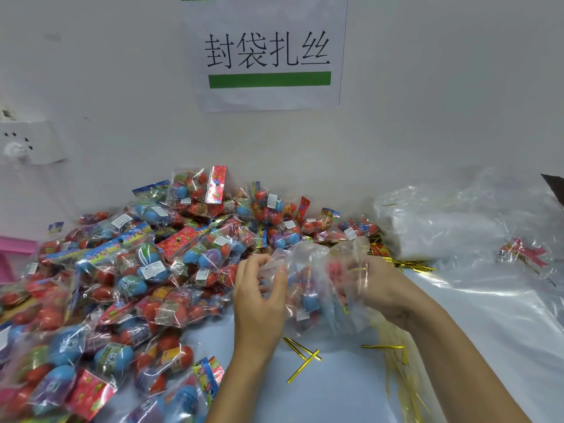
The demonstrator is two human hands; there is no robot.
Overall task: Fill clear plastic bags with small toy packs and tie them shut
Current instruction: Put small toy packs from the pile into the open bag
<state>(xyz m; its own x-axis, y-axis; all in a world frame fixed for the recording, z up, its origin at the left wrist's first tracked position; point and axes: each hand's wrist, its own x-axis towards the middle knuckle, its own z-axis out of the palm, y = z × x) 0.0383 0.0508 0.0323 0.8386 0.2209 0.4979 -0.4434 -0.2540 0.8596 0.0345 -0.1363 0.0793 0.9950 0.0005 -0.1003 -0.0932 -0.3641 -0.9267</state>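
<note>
White table (335,398) w/ a white wall behind it, and on that wall a white paper sign with black Chinese writing and a green bar (268,53).

Right by the middle of the table is the clear plastic bag holding small toy packs (317,288). It's a bit blurry. Red and blue egg toys show thru the plastic. Both hands hold it up just over the table. Left hand (259,297) is on the bag's left side, fingers curled and pinching the crinkly plastic near the top. Right hand (384,291) is on the bag's right side, partly behind the plastic, fingers curled round the bag. A thin gold strip shows by its fingers, but I can't tell if it's held.

Just under the bag lie thin shiny gold twist ties (305,358), some crossed, more spread out below the right arm.

Left of the bag, and behind it too, is a big heap of small clear toy packs with red and blue plastic eggs and bright card tops (137,270).

Right of the bag is a pile of empty clear plastic bags (451,230), w/ a small red ribbon bow (523,250) on it.

Far left of the bag: a pink plastic tray edge (15,251) and, up on the wall, a white wall socket (27,141).
</note>
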